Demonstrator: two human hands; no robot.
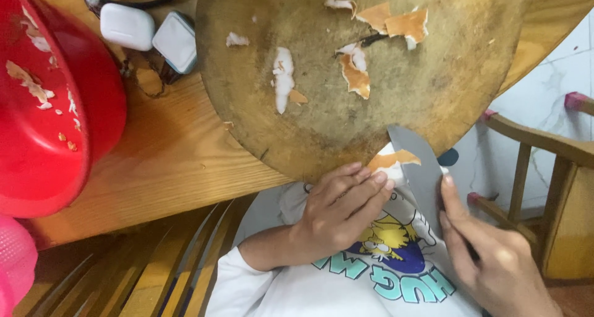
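1. Holding a small root or tuber (391,166) in my left hand (340,208), I have the fingers curled shut around it just off the near edge of the round wooden cutting board (433,75). Most of the piece is hidden under my fingers; only a strip of orange skin and white flesh shows.
2. My right hand (489,255) is closed on the handle of the knife (417,168), forefinger laid along the blade. The handle itself is covered, so I cannot tell how firm that hold is.
3. Blade orientation: its long axis runs from my right hand up toward the board, tip pointing at the board's near edge, flat side facing the camera.
4. Risk, as I judge it: the edge lies just beside my left fingertips. A slip on wet flesh could drive it into them.
5. Second risk: the work hangs over my lap, off the board, so a dropped piece would land on my white shirt (346,286).
6. Peelings (356,72) lie scattered on the board; a red basin (99,106) stands well to the board's left.
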